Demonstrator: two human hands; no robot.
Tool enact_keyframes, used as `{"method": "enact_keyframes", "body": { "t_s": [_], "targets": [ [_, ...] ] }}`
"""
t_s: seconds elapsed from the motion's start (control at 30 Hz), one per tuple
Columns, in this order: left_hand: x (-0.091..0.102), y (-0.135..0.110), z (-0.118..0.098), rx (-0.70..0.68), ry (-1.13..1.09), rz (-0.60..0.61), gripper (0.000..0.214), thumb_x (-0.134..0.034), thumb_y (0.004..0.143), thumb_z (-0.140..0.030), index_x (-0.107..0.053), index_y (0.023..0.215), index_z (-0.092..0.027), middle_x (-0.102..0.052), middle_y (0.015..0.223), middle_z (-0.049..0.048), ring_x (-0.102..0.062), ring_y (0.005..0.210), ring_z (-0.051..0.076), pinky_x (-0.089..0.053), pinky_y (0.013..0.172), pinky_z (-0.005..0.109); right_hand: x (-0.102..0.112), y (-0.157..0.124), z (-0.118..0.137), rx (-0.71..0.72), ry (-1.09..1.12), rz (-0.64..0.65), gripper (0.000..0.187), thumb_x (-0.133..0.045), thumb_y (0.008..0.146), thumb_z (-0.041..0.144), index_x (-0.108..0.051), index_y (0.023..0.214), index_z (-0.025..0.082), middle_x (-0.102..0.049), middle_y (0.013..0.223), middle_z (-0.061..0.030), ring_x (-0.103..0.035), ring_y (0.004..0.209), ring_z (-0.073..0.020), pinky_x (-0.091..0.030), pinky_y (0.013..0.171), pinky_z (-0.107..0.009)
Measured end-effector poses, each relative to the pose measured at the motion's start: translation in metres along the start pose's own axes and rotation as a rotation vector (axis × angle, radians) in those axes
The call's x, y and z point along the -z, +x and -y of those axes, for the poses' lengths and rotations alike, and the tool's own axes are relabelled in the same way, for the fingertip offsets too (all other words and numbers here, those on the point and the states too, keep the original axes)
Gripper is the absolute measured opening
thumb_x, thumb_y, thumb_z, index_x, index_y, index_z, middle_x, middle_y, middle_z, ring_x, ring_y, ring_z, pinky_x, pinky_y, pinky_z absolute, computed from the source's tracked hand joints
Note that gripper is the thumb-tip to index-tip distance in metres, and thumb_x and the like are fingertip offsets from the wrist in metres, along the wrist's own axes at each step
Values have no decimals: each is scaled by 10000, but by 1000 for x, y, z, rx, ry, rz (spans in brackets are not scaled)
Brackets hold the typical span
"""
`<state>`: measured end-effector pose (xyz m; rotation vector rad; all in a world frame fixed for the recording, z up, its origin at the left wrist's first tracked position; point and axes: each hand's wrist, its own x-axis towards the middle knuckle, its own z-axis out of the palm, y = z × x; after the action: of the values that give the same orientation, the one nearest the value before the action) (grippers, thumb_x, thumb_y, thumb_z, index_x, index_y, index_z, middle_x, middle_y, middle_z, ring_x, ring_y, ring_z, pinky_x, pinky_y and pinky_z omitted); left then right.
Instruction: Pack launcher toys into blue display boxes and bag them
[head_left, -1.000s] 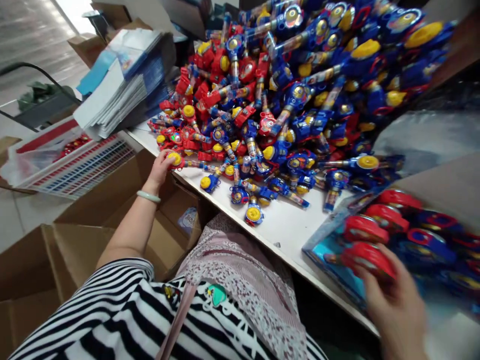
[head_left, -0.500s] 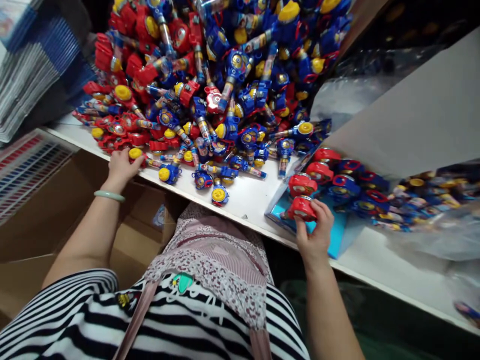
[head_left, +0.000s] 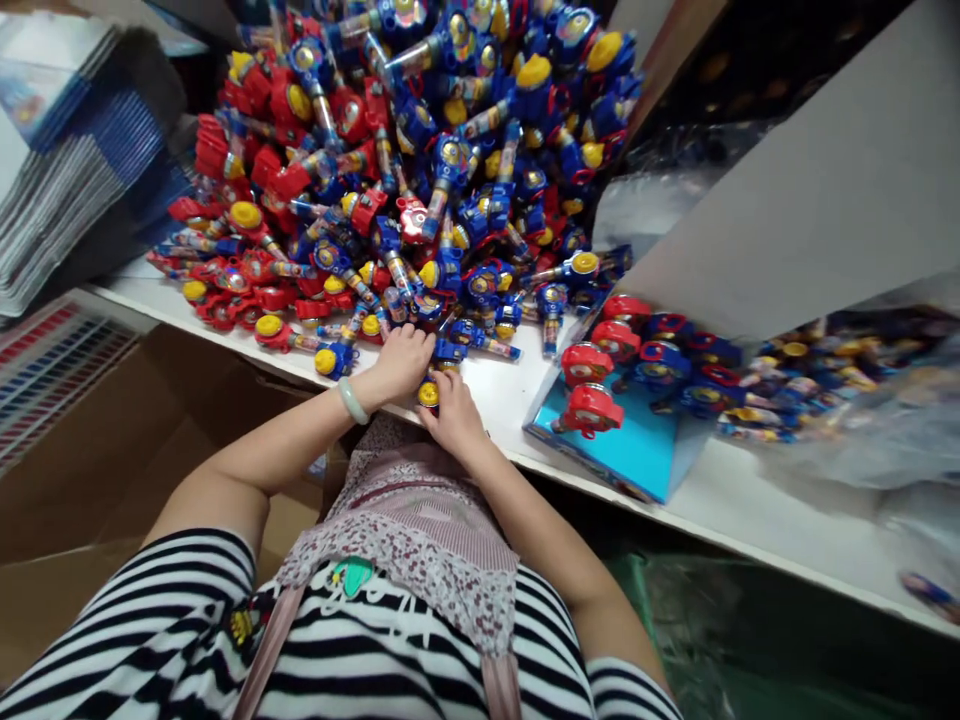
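At the front edge of the table, my right hand (head_left: 457, 415) is closed on a small blue toy with a round yellow knob (head_left: 428, 394). Right beside it, my left hand (head_left: 405, 362) curls down onto the table, and its fingers hide whatever is under them. Behind both hands spreads a big heap of red and blue toys (head_left: 450, 160) with yellow knobs and clear filled tubes. A red toy (head_left: 271, 330) and a blue one (head_left: 334, 358) lie left of my left hand. To the right, red toys (head_left: 591, 408) and blue toys (head_left: 664, 362) stand in rows in a light-blue box (head_left: 637, 455).
Folded printed cardboard (head_left: 67, 190) is stacked at the far left. Below the table's left end is a brown carton (head_left: 172, 400). A grey-white panel (head_left: 810, 190) rises behind the box. More small toys (head_left: 795, 370) and clear plastic bags (head_left: 877, 420) lie on the right.
My right hand has left a red toy in the box and come left to the blue toy. My left hand has left the red toy and moved right, beside it.
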<state>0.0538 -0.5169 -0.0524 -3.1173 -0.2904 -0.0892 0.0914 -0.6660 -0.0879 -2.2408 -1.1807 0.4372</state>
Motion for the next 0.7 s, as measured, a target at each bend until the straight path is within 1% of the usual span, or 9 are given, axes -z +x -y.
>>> {"method": "enact_keyframes", "body": {
  "t_s": [0.1, 0.2, 0.27, 0.37, 0.47, 0.53, 0.6, 0.63, 0.7],
  "targets": [
    [2, 2, 5, 48, -133, -25, 260, -479, 867, -131, -645, 1064, -100, -634, 1082, 206, -565, 1103, 345, -475, 933, 480, 19, -12, -16, 27, 162, -120, 429, -657, 824, 266, -603, 1230, 138, -603, 1247, -162, -593, 1152, -282, -485, 1051, -442],
    [9, -5, 13, -7, -579, -56, 300, -526, 895, -276, -595, 1150, -133, -659, 1110, 144, -615, 1037, 277, -511, 948, 414, 57, -41, -29, -13, 386, -276, 345, -594, 855, 401, -626, 1115, 176, -638, 1130, -114, -610, 1072, -245, -498, 1003, -412],
    [10, -12, 10, -114, -904, 25, 441, -600, 875, -424, -573, 1225, -156, -676, 1156, 120, -637, 1040, 257, -532, 955, 380, 80, -59, -31, -91, 582, -291, 355, -548, 875, 480, -637, 1048, 184, -648, 1027, -81, -625, 956, -215, -528, 909, -376],
    [3, -21, -11, -167, -1223, 150, 548, -750, 763, -518, -644, 1173, -170, -705, 1171, 123, -659, 1072, 277, -556, 964, 379, 100, -76, -27, -247, 919, -210, 433, -523, 878, 577, -648, 1024, 188, -606, 810, -19, -583, 683, -159, -527, 621, -300],
    [-1, -29, -43, 9, -1438, 188, 517, -844, 668, -538, -723, 1013, -172, -754, 1030, 113, -698, 940, 281, -602, 880, 396, 105, -87, -23, -296, 1122, -245, 574, -486, 889, 688, -621, 1172, 208, -600, 812, -14, -572, 614, -140, -501, 495, -264],
    [6, -31, -65, 107, -1536, 194, 486, -860, 647, -548, -739, 928, -170, -761, 924, 102, -701, 815, 262, -621, 774, 386, 107, -96, -20, -207, 1146, -309, 730, -443, 870, 785, -522, 1352, 243, -639, 935, -40, -628, 702, -158, -559, 548, -280],
    [20, -27, -84, 119, -1577, 190, 432, -873, 640, -519, -733, 847, -167, -752, 844, 88, -687, 735, 238, -619, 705, 367, 113, -105, -18, -82, 1044, -401, 872, -544, 793, 822, -410, 1456, 272, -648, 1124, -72, -672, 881, -193, -621, 720, -330],
    [29, -22, -92, 96, -1579, 186, 398, -882, 634, -489, -722, 804, -166, -745, 816, 80, -680, 714, 228, -615, 688, 358, 118, -111, -17, -23, 952, -456, 893, -626, 760, 793, -400, 1458, 283, -628, 1221, -81, -671, 988, -210, -622, 834, -357],
    [45, -11, -105, 41, -1559, 161, 330, -887, 627, -411, -699, 752, -169, -732, 779, 63, -671, 692, 210, -605, 658, 332, 137, -125, -23, 59, 729, -607, 798, -728, 758, 684, -445, 1403, 307, -577, 1336, -75, -634, 1149, -229, -570, 1007, -395]
  ]
}}
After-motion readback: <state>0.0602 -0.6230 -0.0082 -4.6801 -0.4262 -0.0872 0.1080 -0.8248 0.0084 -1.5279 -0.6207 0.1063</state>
